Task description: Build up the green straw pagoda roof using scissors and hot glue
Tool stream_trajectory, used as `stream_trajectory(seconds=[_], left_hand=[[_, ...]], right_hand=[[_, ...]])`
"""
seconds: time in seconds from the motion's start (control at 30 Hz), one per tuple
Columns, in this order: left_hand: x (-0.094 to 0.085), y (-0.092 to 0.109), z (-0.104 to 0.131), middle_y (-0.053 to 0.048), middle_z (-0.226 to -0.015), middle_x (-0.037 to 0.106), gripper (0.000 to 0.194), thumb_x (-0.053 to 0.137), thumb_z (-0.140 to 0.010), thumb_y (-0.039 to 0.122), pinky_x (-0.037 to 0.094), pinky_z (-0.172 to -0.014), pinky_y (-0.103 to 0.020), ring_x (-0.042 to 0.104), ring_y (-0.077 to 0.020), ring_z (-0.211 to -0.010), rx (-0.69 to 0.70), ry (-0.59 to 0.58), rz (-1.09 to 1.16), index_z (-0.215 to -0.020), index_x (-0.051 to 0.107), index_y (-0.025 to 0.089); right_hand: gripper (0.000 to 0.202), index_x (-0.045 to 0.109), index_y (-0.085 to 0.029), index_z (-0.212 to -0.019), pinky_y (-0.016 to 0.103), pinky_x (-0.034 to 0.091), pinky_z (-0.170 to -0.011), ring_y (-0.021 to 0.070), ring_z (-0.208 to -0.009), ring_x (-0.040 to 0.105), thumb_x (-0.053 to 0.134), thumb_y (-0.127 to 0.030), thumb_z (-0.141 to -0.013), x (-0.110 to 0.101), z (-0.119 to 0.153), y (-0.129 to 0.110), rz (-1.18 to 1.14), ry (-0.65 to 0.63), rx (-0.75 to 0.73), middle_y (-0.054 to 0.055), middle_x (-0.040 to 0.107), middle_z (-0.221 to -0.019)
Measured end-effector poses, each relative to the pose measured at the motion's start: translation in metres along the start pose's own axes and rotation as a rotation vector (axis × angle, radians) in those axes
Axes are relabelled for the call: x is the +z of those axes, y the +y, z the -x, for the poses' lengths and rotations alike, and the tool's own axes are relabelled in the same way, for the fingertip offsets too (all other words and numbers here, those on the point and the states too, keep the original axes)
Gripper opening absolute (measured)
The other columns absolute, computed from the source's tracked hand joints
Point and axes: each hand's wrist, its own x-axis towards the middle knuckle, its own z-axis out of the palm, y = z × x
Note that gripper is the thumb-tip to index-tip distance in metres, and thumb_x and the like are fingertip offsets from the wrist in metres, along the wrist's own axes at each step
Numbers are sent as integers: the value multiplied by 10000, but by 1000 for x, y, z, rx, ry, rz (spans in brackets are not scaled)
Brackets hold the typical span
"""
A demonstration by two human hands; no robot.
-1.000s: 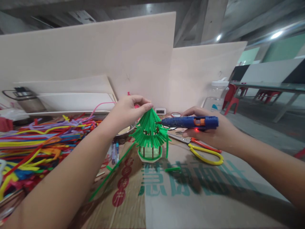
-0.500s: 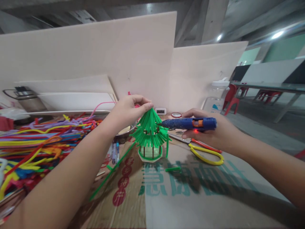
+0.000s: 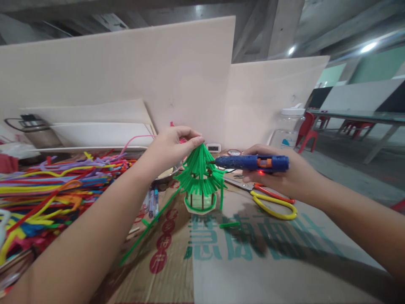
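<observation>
A small pavilion model (image 3: 200, 179) stands on the cardboard, its two-tiered roof made of green pipe cleaners over thin brown posts. My left hand (image 3: 177, 147) pinches the peak of this roof between thumb and fingers. In my right hand (image 3: 275, 173) is a blue glue gun (image 3: 237, 162), held level with a red light glowing below its body. Its nozzle points left and meets the right side of the upper roof; whether it touches cannot be made out. Scissors (image 3: 274, 207) with yellow and red handles lie under my right hand. A short green pipe cleaner piece (image 3: 229, 225) lies in front of the model.
Many coloured pipe cleaners (image 3: 57, 190) are heaped at the left. A long green pipe cleaner (image 3: 148, 228) lies left of the model. Pens (image 3: 153, 202), a small white digital display (image 3: 213, 147) and a clear bottle (image 3: 286, 126) stand or lie around. White boards (image 3: 126, 76) rise behind.
The glue gun's nozzle has shifted slightly left against the upper roof. The model has moved a touch to the right at its base. My left hand keeps its pinch on the peak.
</observation>
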Motion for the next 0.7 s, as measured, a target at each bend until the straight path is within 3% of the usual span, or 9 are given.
stream_trajectory(seconds=[0.37,0.7], left_hand=[[2,-3,-1,-48,-804,705,335,592,-850,491,500,-602,-273,634,-194,-741,-19,7,45,-902,730,190],[2,-13,-6,-63,-853,716,328,606,-848,471,506,-680,-292,646,-200,-784,-44,-12,120,-931,730,179]], right_hand=[[378,650,-254,-1073,299,498,-664,192,-748,657,751,-471,-779,2,0,-1,-10,42,-69,13,733,-933],[364,636,-285,-1067,330,511,-635,220,-729,662,752,-469,-775,2,3,-1,-68,46,-29,15,717,-876]])
